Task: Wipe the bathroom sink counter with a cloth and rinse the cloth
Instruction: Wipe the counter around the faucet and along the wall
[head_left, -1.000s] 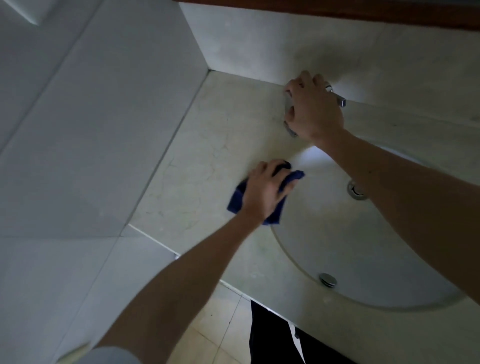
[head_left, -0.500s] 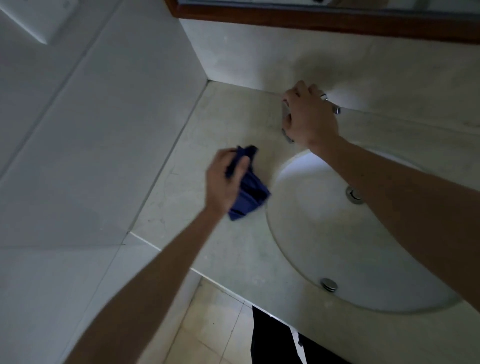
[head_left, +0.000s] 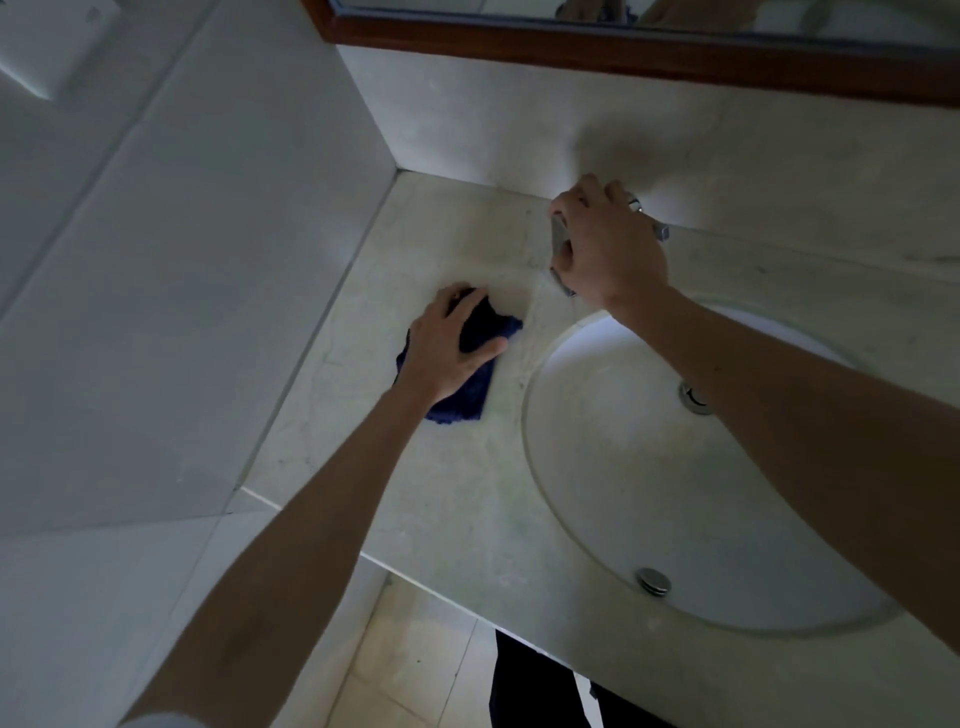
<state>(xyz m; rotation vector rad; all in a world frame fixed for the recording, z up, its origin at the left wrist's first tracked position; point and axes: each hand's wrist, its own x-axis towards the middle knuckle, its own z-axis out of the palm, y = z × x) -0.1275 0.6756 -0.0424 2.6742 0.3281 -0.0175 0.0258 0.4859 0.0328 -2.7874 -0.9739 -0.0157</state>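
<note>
A dark blue cloth (head_left: 464, 404) lies bunched on the pale stone counter (head_left: 441, 499), left of the round white sink basin (head_left: 649, 467). My left hand (head_left: 441, 348) lies spread on top of the cloth and presses it onto the counter; the cloth shows past my fingers and below my palm. My right hand (head_left: 608, 249) is curled round the chrome faucet (head_left: 558, 236) at the back rim of the basin and hides most of it. I see no water running.
A tiled wall (head_left: 182, 312) bounds the counter on the left, and a backsplash under a wood-framed mirror (head_left: 571, 47) bounds it behind. The basin has a chrome drain (head_left: 693, 399) and a chrome fitting (head_left: 653, 580). Floor tiles (head_left: 415, 660) lie beyond the counter's front edge.
My left hand lifted the cloth off the basin's rim, carried it left, and now presses it flat on the counter nearer the wall. My right hand stayed on the faucet.
</note>
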